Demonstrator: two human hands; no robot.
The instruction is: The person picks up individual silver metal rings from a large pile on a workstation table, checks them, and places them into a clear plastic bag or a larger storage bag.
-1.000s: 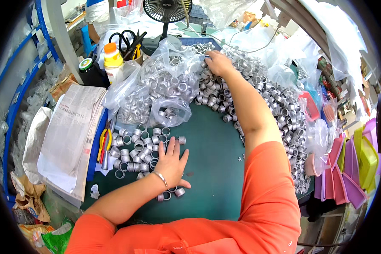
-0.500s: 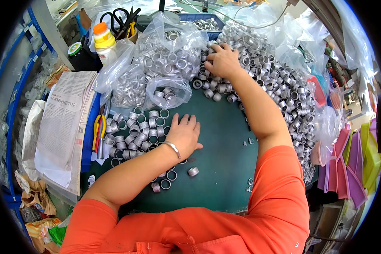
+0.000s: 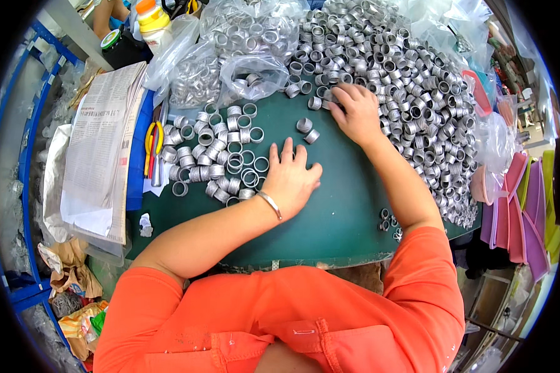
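Note:
My left hand (image 3: 292, 179) lies over the green table with its fingers spread, a silver bracelet (image 3: 269, 205) on the wrist. Beside its fingertips is a loose group of short grey metal rings (image 3: 216, 153), some upright, some on their sides. My right hand (image 3: 357, 113) reaches to the near-left edge of a large heap of similar rings (image 3: 410, 105). Its fingers are apart and bent over a few rings at that edge; whether they touch them is partly hidden. Between the hands lie two loose rings, a darker one (image 3: 304, 125) and a paler one (image 3: 312, 136).
Clear plastic bags of rings (image 3: 246, 37) stand at the back. To the left are pliers (image 3: 158, 138), newspapers (image 3: 102, 137) and a yellow bottle (image 3: 152, 23). Small metal bits (image 3: 389, 221) lie near my right forearm. Coloured plastic pieces (image 3: 519, 208) hang off the right side.
The view has shifted, so the table sits higher in it. My right hand has come back toward me from deeper in the heap. Two loose rings now lie between the hands.

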